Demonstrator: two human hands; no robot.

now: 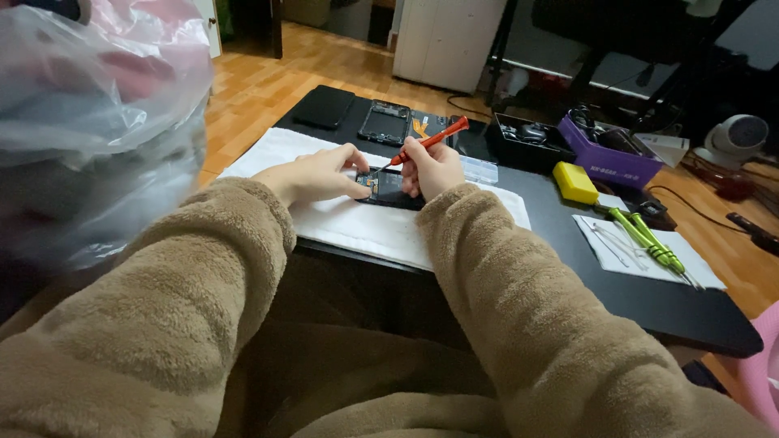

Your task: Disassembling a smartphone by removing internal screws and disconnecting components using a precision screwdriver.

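A: What is the right hand point(432, 169) doing?

B: It is gripping a red screwdriver point(428, 142), fingers closed around the handle, which is slanting toward two o'clock while the tip is pointing down into the opened phone point(388, 188). The slant is probably keeping the tip in sight.

A: And the left hand point(318, 173)?

B: It is resting at nine o'clock of the phone, fingertips pressing its edge, seemingly steadying it. It is clamping nothing.

A: Where is the phone lying?

B: On a white cloth point(357, 223) spread over the black table point(682, 308), likely as padding. At twelve o'clock, two more dark phone parts point(384, 122) are lying; at three o'clock, green screwdrivers point(649, 239) are waiting on paper beside a yellow block point(574, 182).
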